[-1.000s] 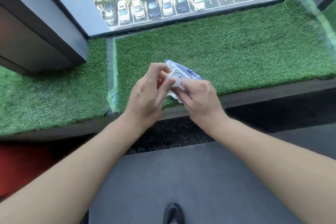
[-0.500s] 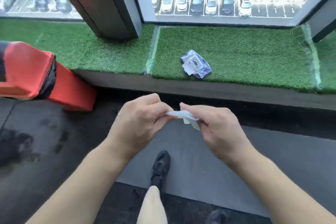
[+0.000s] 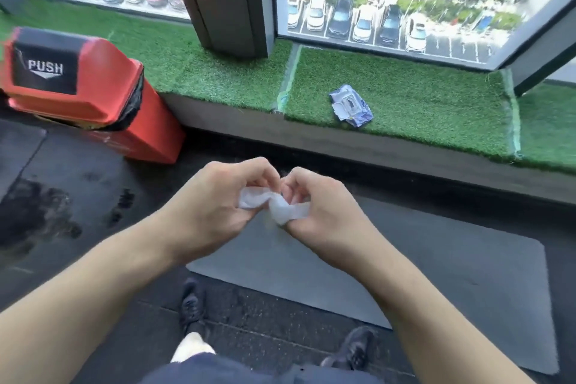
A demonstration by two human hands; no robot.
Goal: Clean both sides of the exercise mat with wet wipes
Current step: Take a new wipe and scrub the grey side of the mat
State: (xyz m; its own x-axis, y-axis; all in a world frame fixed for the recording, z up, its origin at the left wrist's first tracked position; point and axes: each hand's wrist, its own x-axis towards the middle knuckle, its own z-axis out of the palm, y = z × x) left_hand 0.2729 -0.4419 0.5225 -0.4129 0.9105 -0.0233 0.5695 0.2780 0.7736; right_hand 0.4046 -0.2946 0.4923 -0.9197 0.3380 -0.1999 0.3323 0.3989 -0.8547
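A white wet wipe (image 3: 274, 204) is bunched between both hands at chest height above the floor. My left hand (image 3: 215, 199) pinches its left end and my right hand (image 3: 321, 209) pinches its right end, fingers curled. Below them a grey exercise mat (image 3: 436, 277) lies flat on the dark floor. The blue and white wipes pack (image 3: 351, 105) lies with its flap lifted on the green turf ledge (image 3: 420, 103) by the window.
A red push-lid bin (image 3: 87, 93) stands on the floor at the left against the ledge. Dark wet marks (image 3: 37, 212) stain the floor left of the mat. My two black shoes (image 3: 193, 302) stand at the mat's near edge.
A second ago both hands were at the pack on the ledge; they pulled a wipe away, and it is now more bunched between them. The view has stepped back and turned left.
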